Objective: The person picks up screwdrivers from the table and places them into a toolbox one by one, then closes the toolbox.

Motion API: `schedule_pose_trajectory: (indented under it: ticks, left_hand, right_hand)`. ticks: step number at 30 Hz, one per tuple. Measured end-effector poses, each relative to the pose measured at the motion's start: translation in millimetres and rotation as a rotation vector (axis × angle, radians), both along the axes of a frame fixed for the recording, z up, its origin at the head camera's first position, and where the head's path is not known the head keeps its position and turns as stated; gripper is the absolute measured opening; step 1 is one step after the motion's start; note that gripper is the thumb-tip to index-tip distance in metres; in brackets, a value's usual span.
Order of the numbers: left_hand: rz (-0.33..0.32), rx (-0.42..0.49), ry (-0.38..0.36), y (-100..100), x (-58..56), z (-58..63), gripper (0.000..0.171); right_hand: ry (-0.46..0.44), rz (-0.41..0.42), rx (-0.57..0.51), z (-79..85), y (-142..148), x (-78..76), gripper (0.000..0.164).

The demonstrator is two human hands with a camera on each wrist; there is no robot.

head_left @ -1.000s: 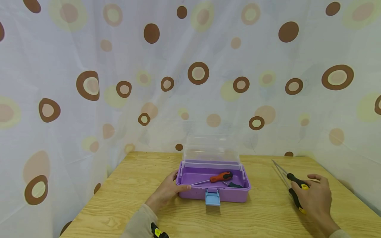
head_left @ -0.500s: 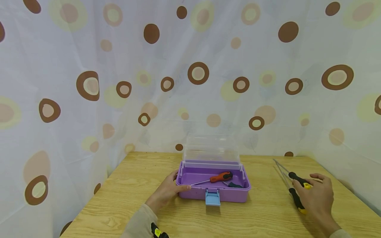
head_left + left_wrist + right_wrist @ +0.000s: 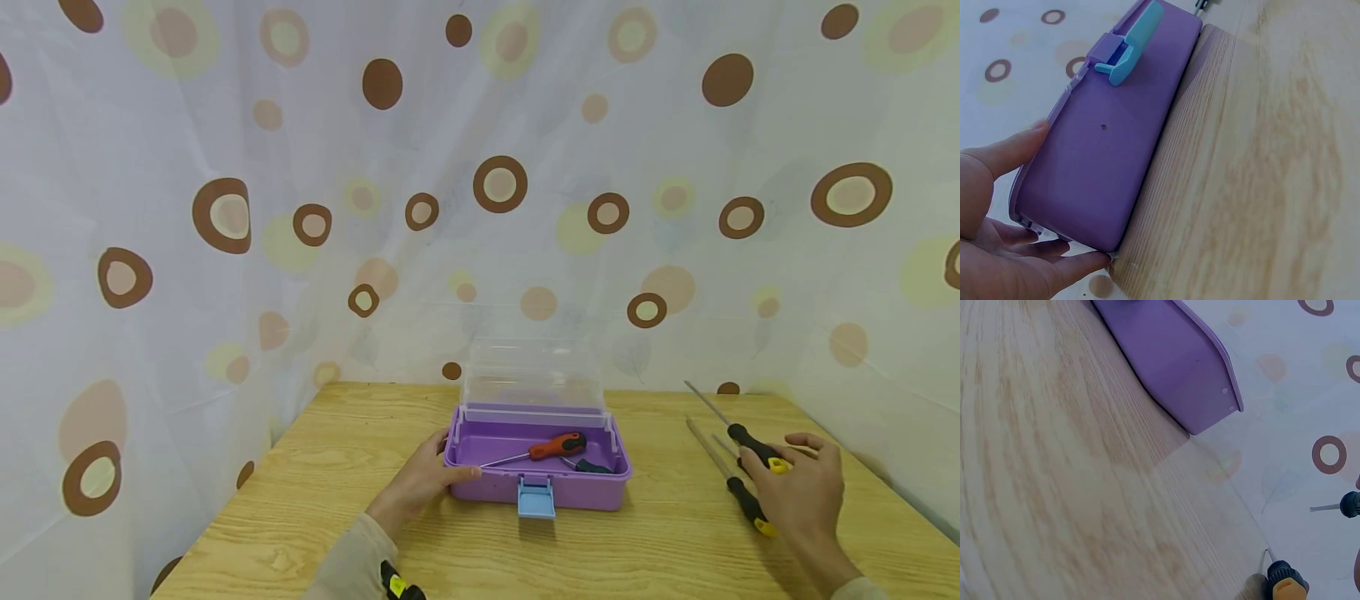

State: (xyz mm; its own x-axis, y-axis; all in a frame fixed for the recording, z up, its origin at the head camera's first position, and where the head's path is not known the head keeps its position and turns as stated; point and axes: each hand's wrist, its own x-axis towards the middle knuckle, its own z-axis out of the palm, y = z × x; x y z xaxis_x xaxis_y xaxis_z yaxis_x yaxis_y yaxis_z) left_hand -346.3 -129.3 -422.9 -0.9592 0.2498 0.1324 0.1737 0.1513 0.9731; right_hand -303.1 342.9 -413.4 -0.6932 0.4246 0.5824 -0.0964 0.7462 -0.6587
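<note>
A purple toolbox (image 3: 540, 492) with its clear lid (image 3: 534, 375) raised stands on the table. My left hand (image 3: 420, 483) holds its left end, thumb on the front rim and fingers round the side, as the left wrist view shows. An orange-and-black screwdriver (image 3: 557, 447) and a dark green-handled tool (image 3: 592, 467) lie inside. At the right, my right hand (image 3: 802, 492) pinches a black-and-yellow screwdriver (image 3: 746, 437) by its handle, shaft pointing away and raised. A second black-and-yellow screwdriver (image 3: 744, 498) lies beside that hand. Another short shaft (image 3: 724, 446) shows between them, its handle hidden.
The wooden table (image 3: 315, 467) meets a dotted curtain (image 3: 420, 275) behind and at the sides. A light blue latch (image 3: 536, 500) hangs down on the toolbox's front. By the left sleeve, a black-and-yellow object (image 3: 401, 583) is cut off by the frame's lower edge.
My right hand has lifted one black-and-yellow screwdriver; its tip has risen away from the one on the table, whose shaft has shifted slightly. The left hand and toolbox have stayed still.
</note>
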Motion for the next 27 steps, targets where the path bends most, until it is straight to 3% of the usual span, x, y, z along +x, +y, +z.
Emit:
schedule_pose_trajectory:
  ticks: [27]
  left_hand:
    - [0.006, -0.007, -0.003, -0.2, -1.6, -0.6, 0.097]
  right_hand:
    - [-0.024, 0.112, 0.025, 1.6, -3.7, 1.6, 0.045]
